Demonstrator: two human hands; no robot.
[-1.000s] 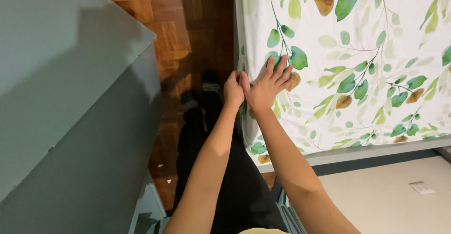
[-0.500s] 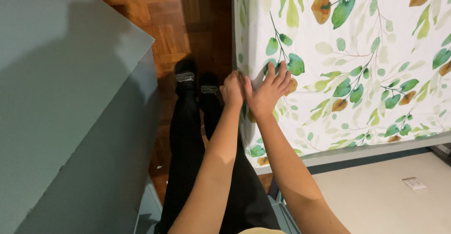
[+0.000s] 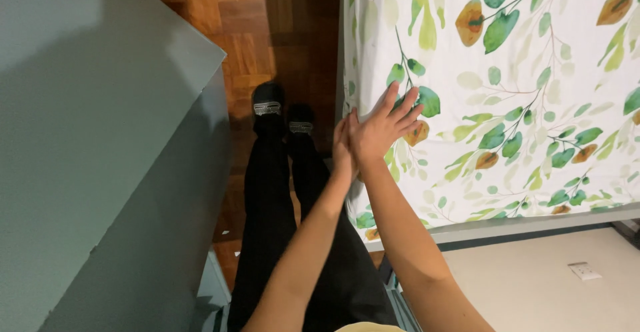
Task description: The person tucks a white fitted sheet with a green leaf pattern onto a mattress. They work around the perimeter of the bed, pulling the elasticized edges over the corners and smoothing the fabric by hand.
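A white sheet printed with green and orange leaves (image 3: 520,92) covers a bed on the right. My right hand (image 3: 385,127) lies flat on the sheet near its left edge, fingers spread and holding nothing. My left hand (image 3: 343,147) is pressed against the sheet's side edge, right beside the right hand. It shows edge-on and is partly hidden, so its grip is unclear. My legs in black trousers (image 3: 273,199) and black shoes (image 3: 268,100) stand on the floor left of the bed.
A tall grey-green cabinet or panel (image 3: 87,139) fills the left side, leaving a narrow strip of wooden parquet floor (image 3: 267,25) between it and the bed. A pale wall with a white socket (image 3: 584,271) is at the lower right.
Both hands stay at the sheet's left edge; the right hand's fingers have spread a little wider. My feet have shifted along the floor, and the view has drifted slightly.
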